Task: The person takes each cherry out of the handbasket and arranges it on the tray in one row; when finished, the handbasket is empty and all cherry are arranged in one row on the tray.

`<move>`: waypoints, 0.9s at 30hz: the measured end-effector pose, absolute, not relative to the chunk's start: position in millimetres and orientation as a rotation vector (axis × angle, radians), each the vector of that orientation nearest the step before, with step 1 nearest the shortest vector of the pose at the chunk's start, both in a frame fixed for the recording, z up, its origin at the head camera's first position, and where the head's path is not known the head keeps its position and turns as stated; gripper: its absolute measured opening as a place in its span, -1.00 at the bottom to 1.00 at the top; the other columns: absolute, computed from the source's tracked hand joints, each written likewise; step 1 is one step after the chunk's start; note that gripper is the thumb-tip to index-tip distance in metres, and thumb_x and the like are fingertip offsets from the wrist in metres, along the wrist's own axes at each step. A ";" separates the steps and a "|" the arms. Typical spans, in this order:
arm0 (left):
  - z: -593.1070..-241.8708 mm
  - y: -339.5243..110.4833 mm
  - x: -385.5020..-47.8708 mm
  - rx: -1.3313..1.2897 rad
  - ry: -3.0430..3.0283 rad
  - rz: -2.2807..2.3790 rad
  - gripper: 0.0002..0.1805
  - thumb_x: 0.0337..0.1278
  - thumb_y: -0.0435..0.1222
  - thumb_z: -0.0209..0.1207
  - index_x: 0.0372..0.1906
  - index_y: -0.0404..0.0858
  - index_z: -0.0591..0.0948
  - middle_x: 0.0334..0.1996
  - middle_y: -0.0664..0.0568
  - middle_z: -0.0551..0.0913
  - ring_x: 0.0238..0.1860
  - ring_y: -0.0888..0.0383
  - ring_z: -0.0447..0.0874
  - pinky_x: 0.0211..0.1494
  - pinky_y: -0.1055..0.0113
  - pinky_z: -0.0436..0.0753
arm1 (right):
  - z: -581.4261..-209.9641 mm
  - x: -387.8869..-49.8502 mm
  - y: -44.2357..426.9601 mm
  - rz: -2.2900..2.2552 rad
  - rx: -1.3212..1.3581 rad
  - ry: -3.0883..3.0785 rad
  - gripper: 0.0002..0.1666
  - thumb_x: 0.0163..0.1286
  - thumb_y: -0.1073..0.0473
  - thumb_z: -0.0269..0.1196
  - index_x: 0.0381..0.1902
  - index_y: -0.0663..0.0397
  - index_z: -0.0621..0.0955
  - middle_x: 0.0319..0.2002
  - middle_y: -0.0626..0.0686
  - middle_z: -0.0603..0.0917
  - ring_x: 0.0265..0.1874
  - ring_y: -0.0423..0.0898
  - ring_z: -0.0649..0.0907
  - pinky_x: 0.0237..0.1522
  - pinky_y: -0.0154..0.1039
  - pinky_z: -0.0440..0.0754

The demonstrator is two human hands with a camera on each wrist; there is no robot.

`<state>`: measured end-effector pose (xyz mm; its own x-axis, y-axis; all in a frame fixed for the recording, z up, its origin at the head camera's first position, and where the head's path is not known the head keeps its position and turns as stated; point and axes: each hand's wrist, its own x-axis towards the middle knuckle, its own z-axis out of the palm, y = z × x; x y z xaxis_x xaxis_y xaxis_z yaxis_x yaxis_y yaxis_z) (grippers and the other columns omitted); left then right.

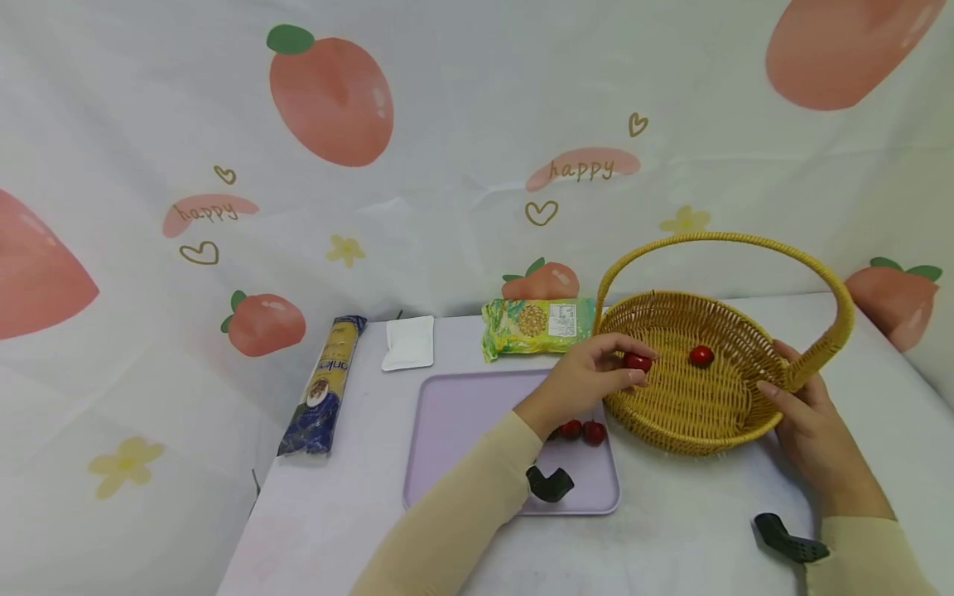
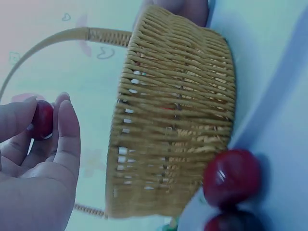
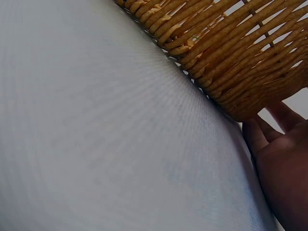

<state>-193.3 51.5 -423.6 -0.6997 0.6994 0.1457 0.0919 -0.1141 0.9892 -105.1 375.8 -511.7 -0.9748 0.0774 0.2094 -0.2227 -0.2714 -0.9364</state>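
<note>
A round basket (image 1: 678,418) is woven from yellow-brown strands, its arched handle tightly wrapped. A smooth, glossy red fruit (image 1: 637,362) is pinched between the thumb and fingers of the left hand (image 1: 581,377), above the basket's left side; the right rim is gripped by the right hand (image 1: 816,430). A second red fruit (image 1: 701,356) is seated inside, between the hands. A flat, round-cornered lilac tray (image 1: 477,414) is set just left of the basket, and white tabletop (image 1: 678,521) is left showing in front.

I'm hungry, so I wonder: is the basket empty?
Not empty: the head view shows one red fruit lying inside the basket.
</note>
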 end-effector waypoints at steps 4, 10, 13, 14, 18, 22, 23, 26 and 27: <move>-425.4 29.8 -184.1 0.859 1.764 1.846 -0.71 0.53 -0.42 0.32 0.24 -0.22 0.73 0.15 -0.05 0.76 0.00 0.20 0.78 0.19 -0.11 0.71 | -511.8 -104.9 377.5 2.368 0.204 -1.753 -0.23 0.75 0.44 -0.06 0.76 -0.16 0.16 0.53 -0.06 0.26 0.42 -0.27 0.36 0.26 -0.46 0.34; -428.1 -6.1 -174.7 0.837 1.836 1.839 -0.69 0.56 -0.42 0.29 0.28 -0.27 0.70 0.05 -0.09 0.77 0.04 -0.26 0.75 0.14 -0.31 0.67 | -510.8 -105.7 376.9 2.393 0.241 -1.714 -0.25 0.74 0.47 -0.08 0.74 -0.10 0.18 0.51 -0.03 0.29 0.39 -0.25 0.41 0.25 -0.46 0.42; -431.6 -24.6 -173.4 0.810 1.855 1.884 -0.68 0.55 -0.45 0.28 0.28 -0.33 0.68 -0.03 -0.11 0.76 0.01 -0.35 0.74 0.14 -0.22 0.71 | -509.7 -106.5 377.0 2.396 0.246 -1.705 -0.25 0.73 0.47 -0.09 0.74 -0.09 0.18 0.51 -0.03 0.29 0.40 -0.25 0.40 0.25 -0.47 0.42; -433.1 -30.9 -173.1 0.794 1.863 1.899 -0.67 0.54 -0.46 0.29 0.29 -0.35 0.67 -0.04 -0.11 0.75 -0.01 -0.30 0.76 0.13 -0.15 0.73 | -509.3 -106.6 377.1 2.397 0.241 -1.704 -0.25 0.74 0.47 -0.08 0.74 -0.10 0.18 0.51 -0.03 0.29 0.40 -0.25 0.40 0.25 -0.47 0.42; -442.0 -52.9 -173.6 0.711 1.858 1.975 -0.65 0.49 -0.54 0.29 0.28 -0.45 0.64 0.00 -0.16 0.72 -0.09 -0.04 0.82 0.10 0.10 0.77 | -508.0 -106.2 377.3 2.402 0.207 -1.715 -0.24 0.75 0.44 -0.07 0.75 -0.14 0.18 0.53 -0.06 0.26 0.41 -0.26 0.37 0.25 -0.46 0.39; -451.4 -71.1 -171.3 0.629 1.868 2.012 -0.63 0.44 -0.57 0.31 0.28 -0.47 0.64 -0.01 -0.18 0.69 -0.10 -0.04 0.81 0.11 0.09 0.76 | -508.0 -105.2 376.6 2.418 0.199 -1.708 -0.24 0.75 0.44 -0.06 0.75 -0.16 0.18 0.52 -0.07 0.26 0.40 -0.27 0.39 0.24 -0.49 0.42; -453.4 -75.1 -170.2 0.613 1.875 2.016 -0.63 0.43 -0.57 0.31 0.27 -0.47 0.65 0.00 -0.17 0.69 -0.10 -0.06 0.81 0.12 0.08 0.76 | -508.1 -105.1 376.3 2.422 0.205 -1.700 -0.25 0.75 0.45 -0.06 0.75 -0.14 0.18 0.52 -0.06 0.26 0.40 -0.27 0.40 0.24 -0.49 0.44; -459.0 -85.2 -166.5 0.569 1.898 2.030 -0.63 0.39 -0.59 0.33 0.24 -0.45 0.67 0.03 -0.18 0.68 -0.10 -0.04 0.81 0.12 0.08 0.76 | -508.6 -104.7 375.5 2.428 0.217 -1.678 -0.25 0.74 0.47 -0.07 0.74 -0.11 0.20 0.50 -0.04 0.28 0.37 -0.26 0.42 0.24 -0.49 0.47; -460.9 -88.0 -165.4 0.551 1.909 2.033 -0.63 0.38 -0.59 0.33 0.23 -0.45 0.67 0.04 -0.18 0.68 -0.10 0.00 0.81 0.11 0.09 0.76 | -508.8 -104.7 375.2 2.427 0.218 -1.676 -0.25 0.73 0.47 -0.07 0.73 -0.11 0.20 0.50 -0.04 0.29 0.37 -0.26 0.43 0.23 -0.49 0.48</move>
